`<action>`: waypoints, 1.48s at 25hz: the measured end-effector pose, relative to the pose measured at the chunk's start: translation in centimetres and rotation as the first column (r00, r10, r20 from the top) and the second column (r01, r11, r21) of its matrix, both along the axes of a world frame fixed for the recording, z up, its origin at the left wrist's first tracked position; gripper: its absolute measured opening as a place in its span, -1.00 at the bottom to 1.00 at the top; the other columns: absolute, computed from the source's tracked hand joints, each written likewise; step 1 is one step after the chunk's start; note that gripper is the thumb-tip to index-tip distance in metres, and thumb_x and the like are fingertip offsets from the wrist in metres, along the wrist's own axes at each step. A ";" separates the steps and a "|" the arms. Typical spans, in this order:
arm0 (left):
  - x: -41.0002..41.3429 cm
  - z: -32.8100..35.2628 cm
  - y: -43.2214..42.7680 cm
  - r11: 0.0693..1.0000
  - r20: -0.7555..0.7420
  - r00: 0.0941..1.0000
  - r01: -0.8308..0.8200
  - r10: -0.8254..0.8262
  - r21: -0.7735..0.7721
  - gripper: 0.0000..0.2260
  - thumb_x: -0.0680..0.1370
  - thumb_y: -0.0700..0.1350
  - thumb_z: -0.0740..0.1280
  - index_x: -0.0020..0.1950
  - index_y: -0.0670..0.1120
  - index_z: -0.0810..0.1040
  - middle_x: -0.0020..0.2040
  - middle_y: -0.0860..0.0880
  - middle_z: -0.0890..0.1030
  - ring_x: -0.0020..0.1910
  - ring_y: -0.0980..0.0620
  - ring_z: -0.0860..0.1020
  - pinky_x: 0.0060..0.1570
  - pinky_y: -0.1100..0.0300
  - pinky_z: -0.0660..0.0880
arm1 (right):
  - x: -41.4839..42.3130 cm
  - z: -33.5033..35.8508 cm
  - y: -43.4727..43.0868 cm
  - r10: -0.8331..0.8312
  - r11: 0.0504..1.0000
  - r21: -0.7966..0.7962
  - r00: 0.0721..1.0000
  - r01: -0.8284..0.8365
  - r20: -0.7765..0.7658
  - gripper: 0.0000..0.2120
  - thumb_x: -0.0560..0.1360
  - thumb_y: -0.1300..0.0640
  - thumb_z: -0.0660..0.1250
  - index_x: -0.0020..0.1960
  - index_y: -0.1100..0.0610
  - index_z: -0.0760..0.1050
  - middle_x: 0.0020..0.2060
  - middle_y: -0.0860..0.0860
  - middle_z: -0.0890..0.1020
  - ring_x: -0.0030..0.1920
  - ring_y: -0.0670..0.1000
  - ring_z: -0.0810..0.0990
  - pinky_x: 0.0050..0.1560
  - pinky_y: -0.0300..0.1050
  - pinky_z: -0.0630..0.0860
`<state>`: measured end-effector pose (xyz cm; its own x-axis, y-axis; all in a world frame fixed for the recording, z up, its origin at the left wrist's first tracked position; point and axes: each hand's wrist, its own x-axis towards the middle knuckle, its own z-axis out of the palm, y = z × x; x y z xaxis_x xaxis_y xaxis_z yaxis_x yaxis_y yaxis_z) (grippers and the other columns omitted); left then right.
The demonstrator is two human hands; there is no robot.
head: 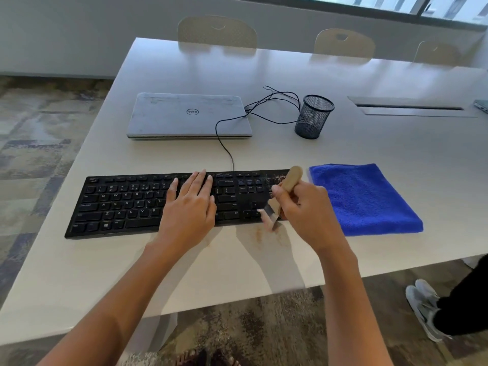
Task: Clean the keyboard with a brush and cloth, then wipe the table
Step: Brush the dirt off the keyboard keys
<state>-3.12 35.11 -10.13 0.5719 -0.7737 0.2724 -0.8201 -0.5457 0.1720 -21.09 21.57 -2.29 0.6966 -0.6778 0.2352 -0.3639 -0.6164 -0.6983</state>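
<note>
keyboard: black, lies on the table under the left hand. Its left half sticks out left of that hand and its right end runs under the right hand.
left hand: flat, palm down, fingers straight and a bit spread. It presses the middle keys and holds nothing. Fingertips reach the top row.
laptop: silver, lid closed, beyond the left hand and well apart from its fingertips.
cable: black, leaves the keyboard's back edge just beyond the left fingertips, then loops off between laptop and cup.
table: white, bare in front of both wrists.
crumbs: brownish smear on the table just in front of the keyboard, between the two hands, under the brush tip.
brush: wooden handle gripped in the right hand, handle end poking out past the thumb. Bristles are blurred and point down-left at the keyboard's near edge by the arrow keys.
right hand: fingers curled round the brush handle, thumb along it, over the keyboard's right end.
cup: black mesh, upright, beyond the right hand, well apart. Contents: cannot tell.
cloth: blue, folded, flat on the table just right of the right hand, untouched.
slot: long opening in the tabletop, far beyond the cloth.
shoe: grey, on the floor, right of the right forearm.
</note>
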 end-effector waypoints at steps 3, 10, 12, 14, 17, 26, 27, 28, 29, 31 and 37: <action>-0.2 0.2 -0.1 1.000 -0.036 0.999 -0.003 0.002 -0.009 -0.45 0.58 0.05 -0.08 0.52 -0.12 0.29 0.54 -0.07 0.27 0.54 0.01 0.17 0.51 -0.09 -0.03 | 0.1 0.2 -0.5 0.037 0.999 -0.004 0.998 -0.037 0.049 -0.65 0.63 0.05 0.31 -0.32 0.11 0.51 -0.50 -0.03 0.54 -0.50 -0.06 0.49 -0.49 -0.29 0.35; -0.5 0.5 -0.2 0.999 -0.075 0.997 -0.022 0.019 -0.032 -0.47 0.60 0.04 -0.04 0.53 -0.10 0.28 0.55 -0.05 0.24 0.55 0.03 0.14 0.51 -0.06 -0.07 | 1.4 -1.0 -0.1 0.177 0.984 0.023 0.983 -0.178 0.056 -0.71 0.64 0.03 0.28 -0.11 0.22 0.58 -0.36 0.05 0.61 -0.38 -0.08 0.54 -0.31 -0.16 0.51; -0.4 0.5 -0.1 0.999 -0.097 0.995 -0.013 0.009 -0.045 -0.54 0.64 -0.01 0.01 0.53 -0.10 0.28 0.56 -0.05 0.22 0.55 0.04 0.13 0.52 -0.05 -0.09 | 1.7 -0.8 -0.9 0.206 0.973 0.089 0.976 -0.211 0.065 -0.70 0.64 0.01 0.28 -0.10 0.23 0.57 -0.31 0.12 0.64 -0.32 0.05 0.61 -0.21 0.11 0.60; -0.3 0.4 -0.1 0.998 -0.111 0.994 -0.009 0.002 -0.058 -0.58 0.67 -0.08 0.07 0.53 -0.10 0.28 0.56 -0.04 0.22 0.55 0.05 0.12 0.52 -0.03 -0.10 | 2.6 -0.4 -1.1 0.242 0.956 0.135 0.960 -0.261 0.139 -0.73 0.62 -0.03 0.30 -0.02 0.16 0.61 -0.25 0.14 0.69 -0.22 0.19 0.67 -0.17 0.24 0.62; -0.1 0.6 0.0 0.997 -0.136 0.991 -0.004 -0.007 -0.083 -0.59 0.66 -0.14 0.08 0.53 -0.10 0.28 0.56 -0.04 0.22 0.55 0.06 0.12 0.52 -0.02 -0.10 | 3.7 -0.3 0.3 0.336 0.928 0.110 0.928 -0.356 0.163 -0.76 0.58 -0.08 0.33 0.04 0.06 0.65 -0.22 0.09 0.72 -0.19 0.19 0.69 -0.17 0.25 0.63; -0.5 0.8 0.0 0.997 -0.157 0.987 -0.028 0.016 -0.075 -0.57 0.68 -0.01 0.06 0.55 -0.07 0.24 0.57 -0.01 0.17 0.56 0.09 0.07 0.52 -0.01 -0.16 | -0.5 0.0 -4.0 0.254 0.965 0.076 0.967 -0.252 -0.015 -0.81 0.57 -0.04 0.37 -0.07 0.06 0.66 -0.28 0.17 0.68 -0.25 0.22 0.64 -0.14 0.24 0.59; -0.8 0.8 -0.1 0.997 -0.156 0.988 -0.034 0.022 -0.075 -0.56 0.68 0.02 0.06 0.55 -0.07 0.23 0.57 -0.01 0.17 0.56 0.09 0.06 0.52 -0.03 -0.16 | -0.8 0.2 -4.6 0.218 0.970 0.100 0.976 -0.220 0.026 -0.82 0.55 -0.07 0.38 -0.08 0.02 0.66 -0.26 0.17 0.69 -0.20 0.26 0.65 -0.12 0.28 0.60; -1.1 0.7 -0.2 0.997 -0.149 0.989 -0.034 0.022 -0.074 -0.55 0.68 0.03 0.06 0.55 -0.07 0.22 0.58 -0.01 0.17 0.56 0.08 0.06 0.52 -0.04 -0.16 | -1.0 0.3 -5.1 0.175 0.976 0.118 0.982 -0.183 0.076 -0.82 0.53 -0.10 0.38 -0.09 -0.02 0.66 -0.25 0.14 0.70 -0.18 0.27 0.66 -0.12 0.30 0.60; -1.4 0.6 -0.3 0.997 -0.137 0.990 -0.028 0.019 -0.071 -0.54 0.68 0.04 0.05 0.55 -0.07 0.22 0.58 -0.02 0.16 0.56 0.09 0.05 0.52 -0.05 -0.16 | -1.1 0.4 -5.7 0.134 0.981 0.125 0.984 -0.149 0.121 -0.84 0.53 -0.10 0.38 -0.11 -0.06 0.66 -0.24 0.10 0.72 -0.17 0.24 0.68 -0.11 0.30 0.62; -1.9 0.4 -0.5 0.998 -0.106 0.994 -0.016 0.009 -0.068 -0.53 0.68 0.07 0.01 0.55 -0.08 0.23 0.57 -0.02 0.18 0.56 0.09 0.06 0.52 -0.07 -0.15 | -0.8 0.6 -6.4 0.080 0.989 0.108 0.980 -0.100 0.182 -0.91 0.55 -0.03 0.40 -0.13 -0.14 0.63 -0.22 0.00 0.73 -0.14 0.11 0.72 -0.06 0.25 0.65; -2.3 0.8 -1.4 0.999 -0.100 0.995 0.020 -0.023 -0.029 -0.46 0.64 0.14 -0.05 0.56 -0.09 0.21 0.58 -0.02 0.16 0.56 0.09 0.04 0.53 -0.06 -0.12 | 2.7 0.6 -6.6 0.066 0.993 0.085 0.976 -0.085 0.206 -0.90 0.56 0.08 0.41 0.01 0.04 0.69 -0.17 -0.01 0.74 -0.13 -0.03 0.72 -0.02 0.03 0.66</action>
